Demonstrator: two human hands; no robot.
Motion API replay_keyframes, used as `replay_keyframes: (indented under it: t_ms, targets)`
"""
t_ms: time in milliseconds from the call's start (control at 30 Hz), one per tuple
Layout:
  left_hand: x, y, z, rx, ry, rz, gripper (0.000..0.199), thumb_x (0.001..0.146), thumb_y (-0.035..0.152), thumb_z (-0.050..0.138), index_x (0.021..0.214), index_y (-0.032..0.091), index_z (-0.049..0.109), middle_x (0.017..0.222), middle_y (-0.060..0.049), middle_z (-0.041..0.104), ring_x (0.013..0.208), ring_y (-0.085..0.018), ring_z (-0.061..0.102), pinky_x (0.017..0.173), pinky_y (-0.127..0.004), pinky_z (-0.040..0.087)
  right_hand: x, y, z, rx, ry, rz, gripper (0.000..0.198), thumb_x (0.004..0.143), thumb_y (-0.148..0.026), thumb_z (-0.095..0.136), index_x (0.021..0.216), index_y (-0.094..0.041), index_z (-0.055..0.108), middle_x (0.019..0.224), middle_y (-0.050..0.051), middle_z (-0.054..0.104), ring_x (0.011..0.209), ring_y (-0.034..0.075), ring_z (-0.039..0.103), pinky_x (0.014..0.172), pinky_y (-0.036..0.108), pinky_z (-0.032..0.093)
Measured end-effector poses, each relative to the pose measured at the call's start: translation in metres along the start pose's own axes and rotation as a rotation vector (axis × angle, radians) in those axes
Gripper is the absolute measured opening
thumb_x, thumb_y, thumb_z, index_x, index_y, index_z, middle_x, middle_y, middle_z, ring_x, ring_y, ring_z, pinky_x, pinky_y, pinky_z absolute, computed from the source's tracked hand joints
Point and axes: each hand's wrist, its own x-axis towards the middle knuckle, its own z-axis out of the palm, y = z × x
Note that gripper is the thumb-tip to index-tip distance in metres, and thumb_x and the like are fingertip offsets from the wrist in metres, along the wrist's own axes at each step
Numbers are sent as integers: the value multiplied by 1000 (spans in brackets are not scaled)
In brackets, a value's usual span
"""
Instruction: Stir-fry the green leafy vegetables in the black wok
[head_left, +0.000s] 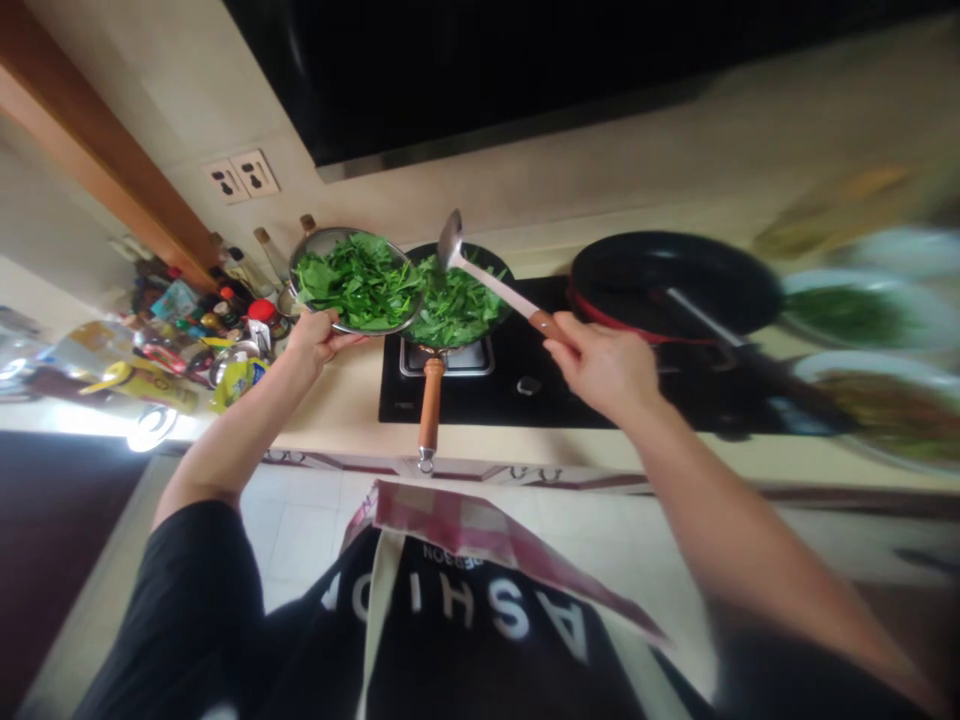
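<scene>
My left hand (pixel 319 335) grips the near rim of a metal strainer bowl (pixel 311 245) full of green leaves (pixel 358 282), tilted toward a dark wok (pixel 501 268) on the stove. More green leaves (pixel 454 305) lie in the wok. Its wooden handle (pixel 430 400) points toward me. My right hand (pixel 604 365) holds the handle of a metal ladle (pixel 450 240), whose bowl is raised above the wok's far side.
A black and red pan (pixel 675 280) sits on the right burner of the black hob (pixel 525 380). Bottles and jars (pixel 225 310) crowd the counter at left. Blurred plates of food (pixel 862 310) stand at right. Wall sockets (pixel 241 176) are above the bottles.
</scene>
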Motion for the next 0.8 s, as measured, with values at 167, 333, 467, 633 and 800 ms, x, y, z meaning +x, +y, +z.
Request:
replay_keyframes:
  t_ms: [167,333,467,633,800]
  targets:
    - [5,-7,-9,-29,-12,7,57,80,-4,56,131,22,55,93,-7,74,88,-28,78,73,-47,69,3,-9,-8,183,-26,-132,50,99,-42,43,134,-14,66,100,14,74,85,27,66,70,32,40]
    - [11,-15,-10,-78,-3,11,58,77,-6,56,131,16,55,91,-10,73,88,-28,77,75,-44,68,0,-17,-9,43,-78,-125,50,99,-43,43,136,-20,66,101,13,74,81,26,63,63,31,34]
    - [10,-23,-11,-96,-5,43,64,74,-11,54,133,17,52,91,-8,73,90,-28,76,84,-47,64,-4,-19,-9,-79,-55,-84,51,101,-42,39,140,-19,63,98,14,71,74,24,60,61,30,29]
    - [6,-27,-12,-103,-3,60,66,73,-12,53,132,18,53,90,-6,74,88,-27,76,88,-49,62,-4,-15,-13,-151,-10,-40,50,100,-40,39,137,-16,62,93,15,69,68,21,55,59,29,25]
    - [5,-29,-30,-199,-23,14,63,73,-10,50,130,15,57,88,-7,75,89,-28,76,83,-46,65,0,5,-6,-3,-20,31,41,96,-42,47,118,-16,70,84,12,68,67,22,56,60,30,31]
